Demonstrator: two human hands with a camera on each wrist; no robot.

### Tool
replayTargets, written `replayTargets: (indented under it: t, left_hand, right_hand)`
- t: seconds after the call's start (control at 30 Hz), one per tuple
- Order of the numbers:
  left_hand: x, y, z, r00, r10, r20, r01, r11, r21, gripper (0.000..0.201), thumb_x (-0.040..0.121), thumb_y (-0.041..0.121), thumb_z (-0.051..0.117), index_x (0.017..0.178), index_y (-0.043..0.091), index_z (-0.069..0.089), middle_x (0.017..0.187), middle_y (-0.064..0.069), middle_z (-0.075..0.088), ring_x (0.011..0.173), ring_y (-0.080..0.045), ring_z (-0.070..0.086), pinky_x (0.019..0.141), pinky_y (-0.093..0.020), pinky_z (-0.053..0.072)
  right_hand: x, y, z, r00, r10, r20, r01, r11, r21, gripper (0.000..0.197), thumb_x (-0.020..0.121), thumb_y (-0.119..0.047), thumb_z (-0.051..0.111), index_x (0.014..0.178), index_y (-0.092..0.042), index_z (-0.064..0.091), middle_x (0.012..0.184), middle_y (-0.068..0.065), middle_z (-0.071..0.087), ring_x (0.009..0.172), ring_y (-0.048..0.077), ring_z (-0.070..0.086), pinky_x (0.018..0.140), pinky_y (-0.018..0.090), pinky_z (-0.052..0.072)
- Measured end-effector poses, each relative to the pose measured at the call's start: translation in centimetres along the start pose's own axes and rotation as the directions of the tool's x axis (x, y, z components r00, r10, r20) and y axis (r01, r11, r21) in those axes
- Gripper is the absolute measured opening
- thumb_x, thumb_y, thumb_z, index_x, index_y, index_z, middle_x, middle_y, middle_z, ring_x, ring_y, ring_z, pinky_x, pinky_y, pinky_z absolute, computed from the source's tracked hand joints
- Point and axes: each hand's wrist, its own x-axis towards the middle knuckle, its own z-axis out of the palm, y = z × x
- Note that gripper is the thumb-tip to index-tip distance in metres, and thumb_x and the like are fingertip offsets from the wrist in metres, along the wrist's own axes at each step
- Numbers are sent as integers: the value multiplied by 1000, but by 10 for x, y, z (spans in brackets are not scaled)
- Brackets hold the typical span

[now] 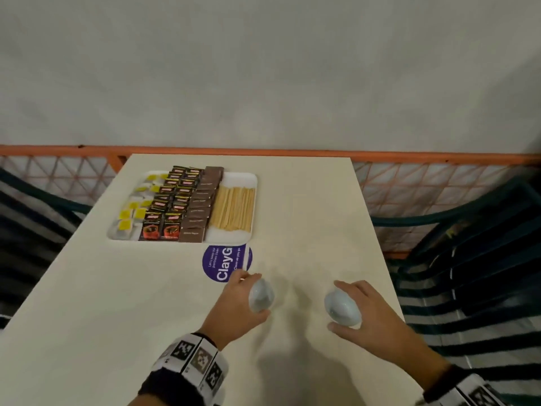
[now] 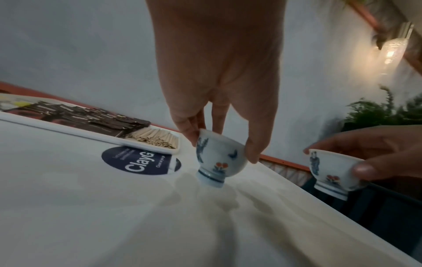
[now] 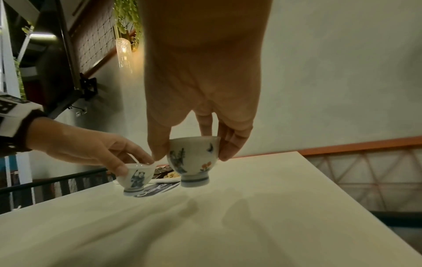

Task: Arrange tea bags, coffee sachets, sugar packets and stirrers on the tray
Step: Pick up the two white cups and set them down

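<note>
At the table's far left a white tray [image 1: 240, 238] holds yellow-tagged tea bags [image 1: 131, 212], black-and-red coffee sachets [image 1: 169, 206], brown sugar packets [image 1: 202, 200] and wooden stirrers [image 1: 232, 209] in side-by-side rows. My left hand [image 1: 253, 295] grips a small painted porcelain cup [image 1: 262, 297] by its rim, near the table's front middle. This left cup [image 2: 219, 159] is tilted, its foot just at the tabletop. My right hand [image 1: 336, 306] grips a second painted cup [image 1: 345, 308] the same way. The right cup [image 3: 191, 159] hangs upright a little above the table.
A round purple sticker [image 1: 222, 263] lies on the cream table [image 1: 117, 303] just in front of the tray. An orange rail with mesh [image 1: 439, 183] runs behind the table. Dark striped chairs [image 1: 468, 273] stand at both sides. The table's right edge is close to my right hand.
</note>
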Motion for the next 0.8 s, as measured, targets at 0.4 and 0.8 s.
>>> replayTargets:
  t: [0.4,0.8]
  left_hand:
    - [114,-8,-19,991,54,-124,-71,989,-133,69,77,25,71,138,21,38,135,3,43,119,-9,43,97,-15,30]
    - [187,-30,-4,992,37,-125,-78,935,-346,96,74,24,77,147,23,15,141,3,42,127,-7,38,107,-24,28]
  right_hand:
    - [190,-39,-39,994,-18,-107,22,999,30,76,72,-25,76,137,-17,37,128,8,39,114,23,47,92,24,37]
    - [300,-67,-24,998,-25,-58,28,998,49,84,76,-25,74,143,-15,24,145,6,32,132,22,35,106,30,30]
